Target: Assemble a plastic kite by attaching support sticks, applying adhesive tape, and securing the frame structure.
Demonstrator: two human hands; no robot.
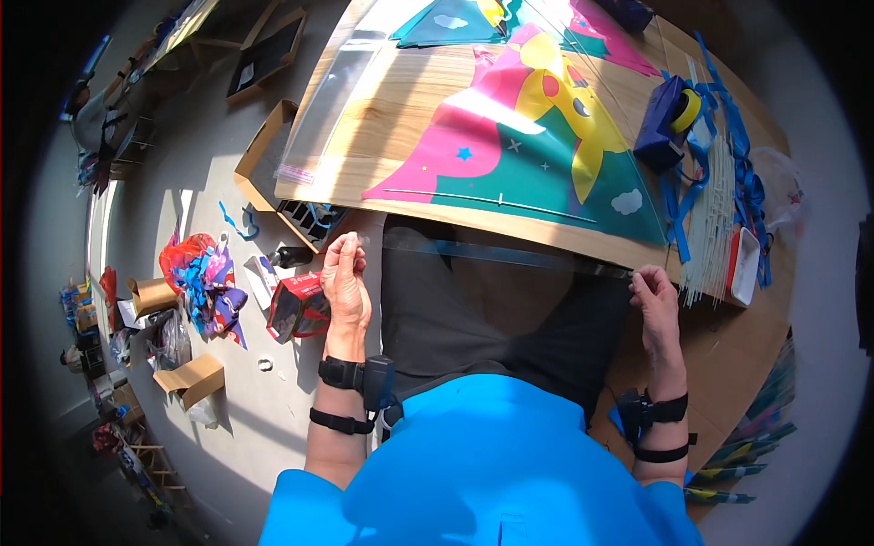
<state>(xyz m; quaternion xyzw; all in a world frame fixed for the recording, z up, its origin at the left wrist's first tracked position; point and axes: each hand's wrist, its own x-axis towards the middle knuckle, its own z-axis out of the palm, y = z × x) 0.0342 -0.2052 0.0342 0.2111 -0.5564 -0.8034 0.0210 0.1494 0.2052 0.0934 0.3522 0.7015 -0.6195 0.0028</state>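
Item: one clear strip (496, 255), narrow, glossy and see-through, at the centre of the frame, just beyond the near edge of the table (382, 150), over dark trousers (519, 314). Long axis: left to right, dipping slightly to the right, nearly parallel with the thin white rod (437, 197) above it. Hands: left hand (346, 287), fingers bunched, thumb and fingertips pinched on the strip's left end; right hand (657, 309), fingers curled, pinched on its right end. Neither hand is nearer the strip; it spans the gap between them. Above, in the upper centre: triangular printed sheet (537, 150), flat on the table, pink at left, green at right, with a yellow figure, blue star and white cloud; the rod lies across its lower part.
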